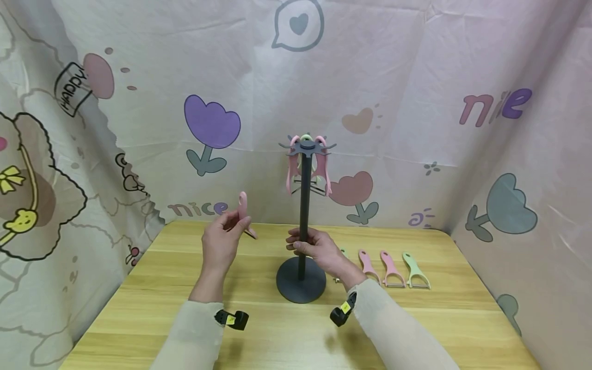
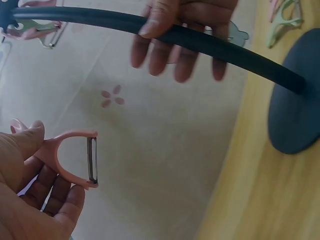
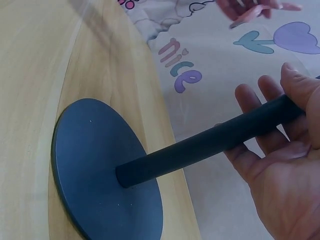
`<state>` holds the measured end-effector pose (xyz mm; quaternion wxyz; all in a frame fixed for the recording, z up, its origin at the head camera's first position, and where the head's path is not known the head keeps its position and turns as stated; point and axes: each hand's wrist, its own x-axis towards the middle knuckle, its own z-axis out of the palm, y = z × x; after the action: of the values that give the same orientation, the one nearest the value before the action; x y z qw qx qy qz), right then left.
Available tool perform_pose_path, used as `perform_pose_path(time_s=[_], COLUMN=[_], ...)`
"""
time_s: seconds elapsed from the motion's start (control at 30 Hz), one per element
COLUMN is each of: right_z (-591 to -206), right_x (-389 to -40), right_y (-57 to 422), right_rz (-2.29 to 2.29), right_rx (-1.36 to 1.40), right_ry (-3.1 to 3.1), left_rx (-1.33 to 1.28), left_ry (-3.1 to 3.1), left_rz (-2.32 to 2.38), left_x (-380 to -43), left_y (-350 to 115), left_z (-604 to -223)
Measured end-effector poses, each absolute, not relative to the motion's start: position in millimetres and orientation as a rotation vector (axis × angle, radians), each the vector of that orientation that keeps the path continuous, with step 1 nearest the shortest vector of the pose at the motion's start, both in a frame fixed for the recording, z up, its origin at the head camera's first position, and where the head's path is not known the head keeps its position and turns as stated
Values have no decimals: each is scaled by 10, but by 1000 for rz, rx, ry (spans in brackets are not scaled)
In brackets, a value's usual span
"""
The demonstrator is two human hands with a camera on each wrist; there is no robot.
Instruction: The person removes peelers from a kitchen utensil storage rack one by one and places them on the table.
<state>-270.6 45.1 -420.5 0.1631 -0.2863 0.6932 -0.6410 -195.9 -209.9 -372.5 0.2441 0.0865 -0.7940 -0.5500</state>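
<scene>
A pink peeler (image 2: 67,137) is pinched by its handle between the thumb and fingers of my left hand (image 1: 221,241), left of a dark utensil stand. Its wide blade end faces the stand's side in the left wrist view. My right hand (image 1: 324,249) holds the stand's pole (image 3: 215,135) low down, thumb on the near side and fingers behind. The round base (image 1: 300,288) rests on the table. Around the hooked top (image 1: 307,147) hang pink peelers (image 1: 321,164) and a green peeler (image 1: 306,137), the green one partly hidden by the pole.
To the right of the stand, pink peelers (image 1: 390,270) and a green peeler (image 1: 416,271) lie in a row on the wooden table (image 1: 139,308). Another one is mostly hidden behind my right hand. A printed cloth (image 1: 407,67) hangs behind and on both sides.
</scene>
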Motion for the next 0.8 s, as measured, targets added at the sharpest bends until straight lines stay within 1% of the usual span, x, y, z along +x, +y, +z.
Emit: perform_pose_path(time_s=[0.47,0.8], right_z=[-4212,-4207], right_x=[-2717,-2715], right_y=[440,445], right_rz=[-1834,-1839], right_rx=[-807,-811], right_ry=[1968,1964], left_rx=[345,416], left_ry=[-2532,-2729], left_rz=[-1188,-1134], left_x=[-2063,-2158], left_y=[-2156,-2075], left_z=[-4198,-4424])
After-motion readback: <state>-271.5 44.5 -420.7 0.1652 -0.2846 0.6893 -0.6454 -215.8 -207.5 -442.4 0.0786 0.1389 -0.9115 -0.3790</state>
